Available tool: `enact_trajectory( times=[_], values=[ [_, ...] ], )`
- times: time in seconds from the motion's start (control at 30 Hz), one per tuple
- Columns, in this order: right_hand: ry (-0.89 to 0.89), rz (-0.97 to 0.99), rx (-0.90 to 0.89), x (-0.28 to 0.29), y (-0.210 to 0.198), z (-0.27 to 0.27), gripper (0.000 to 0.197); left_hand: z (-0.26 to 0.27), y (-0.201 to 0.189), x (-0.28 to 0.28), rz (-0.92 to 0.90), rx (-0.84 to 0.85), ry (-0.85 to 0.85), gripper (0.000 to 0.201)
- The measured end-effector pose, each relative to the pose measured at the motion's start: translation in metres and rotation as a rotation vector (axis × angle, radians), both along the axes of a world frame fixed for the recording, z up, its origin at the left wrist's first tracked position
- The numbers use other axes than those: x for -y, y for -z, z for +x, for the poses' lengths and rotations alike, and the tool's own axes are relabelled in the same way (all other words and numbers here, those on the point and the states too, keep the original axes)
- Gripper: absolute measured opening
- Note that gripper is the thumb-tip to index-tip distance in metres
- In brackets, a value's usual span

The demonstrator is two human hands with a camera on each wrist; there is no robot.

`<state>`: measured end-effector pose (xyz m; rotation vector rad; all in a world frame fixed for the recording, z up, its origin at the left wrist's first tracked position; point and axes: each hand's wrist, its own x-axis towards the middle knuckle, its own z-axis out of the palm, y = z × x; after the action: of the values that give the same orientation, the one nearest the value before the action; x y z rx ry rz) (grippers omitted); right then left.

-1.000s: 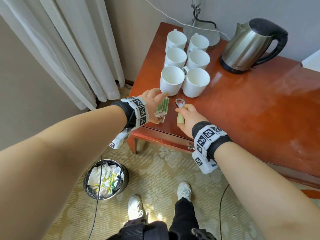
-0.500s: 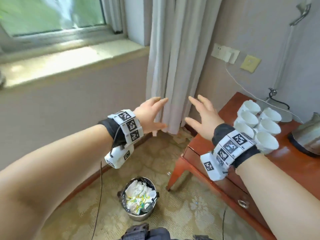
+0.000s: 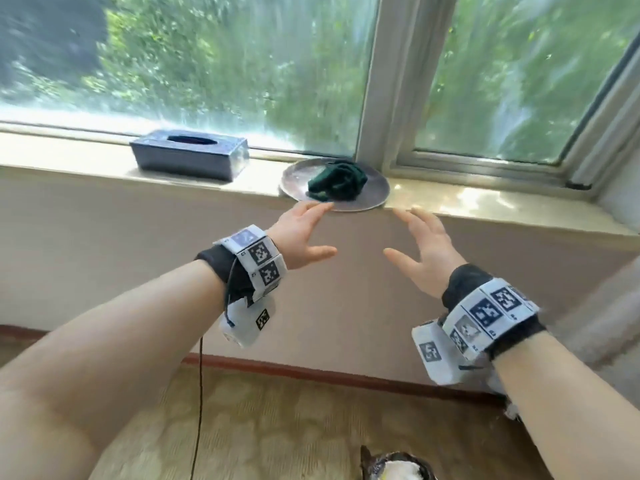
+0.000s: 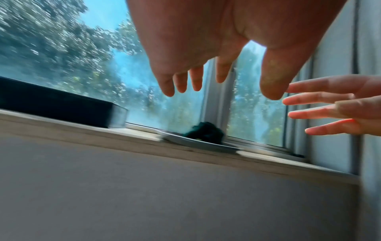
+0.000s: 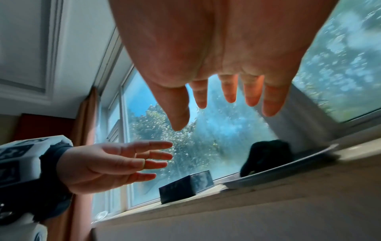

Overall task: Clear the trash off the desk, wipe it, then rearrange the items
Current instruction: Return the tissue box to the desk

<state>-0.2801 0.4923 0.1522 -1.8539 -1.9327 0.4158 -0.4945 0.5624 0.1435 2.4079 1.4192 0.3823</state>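
Both the left hand [image 3: 300, 233] and right hand [image 3: 424, 251] are spread open and hold nothing, near the plate [image 3: 375, 188] on the windowsill [image 3: 104, 157]. The crumpled dark green cloth [image 3: 337, 183] on it looks soft and light; a pinch at its bunched top should lift it.

— What is worn on the arms?

— Both forearms are bare. The left wrist band [image 3: 254, 261] is a black cuff wrapped in white square tiles, each printed with a black pixel marker.

— And beneath it?

— A white box [image 3: 246, 322] with one small marker, and a thin black cable [image 3: 199, 393] hanging from it.

— The other side?

— The right wrist band [image 3: 491, 315] matches: black cuff, white marker tiles, some marked in small characters too blurred to read, and a white box [image 3: 434, 355] below.
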Motion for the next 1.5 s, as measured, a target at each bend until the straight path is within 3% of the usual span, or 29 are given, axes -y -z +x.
enact_trajectory(
  times=[0.2, 0.43, 0.6, 0.8, 0.93, 1.17, 1.5],
  values=[
    [-0.181, 0.009, 0.027, -0.120, 0.001, -0.127, 0.068, -0.151, 0.001, -0.081, 0.061, -0.008, -0.251, 0.078],
    [-0.159, 0.024, -0.134, -0.253, 0.009, -0.251, 0.079, -0.291, -0.004, -0.191, 0.086, -0.043, -0.463, 0.082],
    [-0.139, -0.053, -0.194, -0.317, 0.033, -0.286, 0.087, -0.335, 0.002, -0.255, -0.043, -0.006, -0.578, 0.094],
    [-0.155, -0.123, -0.145, -0.381, 0.048, -0.297, 0.095, -0.356, 0.013, -0.330, -0.121, 0.093, -0.578, 0.104],
    [-0.133, -0.143, -0.231, -0.397, 0.053, -0.300, 0.101, -0.364, 0.015, -0.354, -0.162, 0.180, -0.504, 0.104],
    [-0.018, -0.079, -0.316, -0.391, 0.050, -0.315, 0.113, -0.379, 0.015, -0.359, -0.153, 0.167, -0.362, 0.094],
    [0.102, 0.088, -0.260, -0.317, 0.002, -0.327, 0.102, -0.382, -0.009, -0.317, 0.041, 0.110, -0.192, 0.076]
  ],
)
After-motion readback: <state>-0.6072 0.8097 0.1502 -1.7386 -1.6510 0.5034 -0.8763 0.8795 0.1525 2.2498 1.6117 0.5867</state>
